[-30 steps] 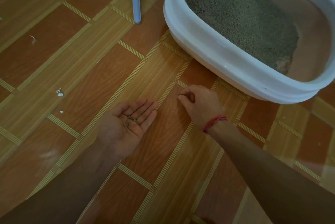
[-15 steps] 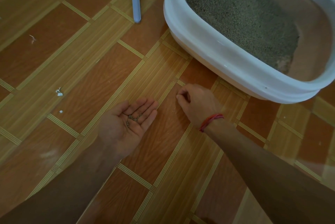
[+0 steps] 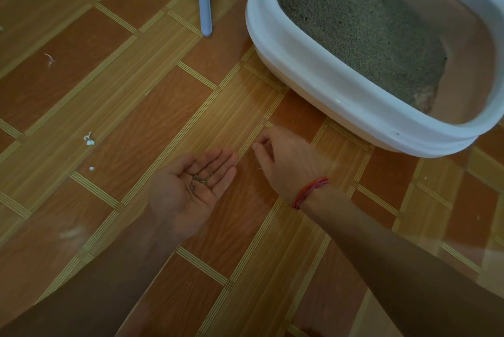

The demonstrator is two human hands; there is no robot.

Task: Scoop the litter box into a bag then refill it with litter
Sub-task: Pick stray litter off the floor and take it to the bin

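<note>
Head camera looks steeply down, seemingly close above floor (image 3: 114, 96).

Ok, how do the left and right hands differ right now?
The left hand is palm up, fingers straight; the right hand is palm down, fingers curled, thumb meeting forefinger. The left hand carries a few litter grains; whether the right hand pinches one is too small to tell. Only the right hand's wrist wears a red cord. Both are over the floor in front of the litter box.
</note>
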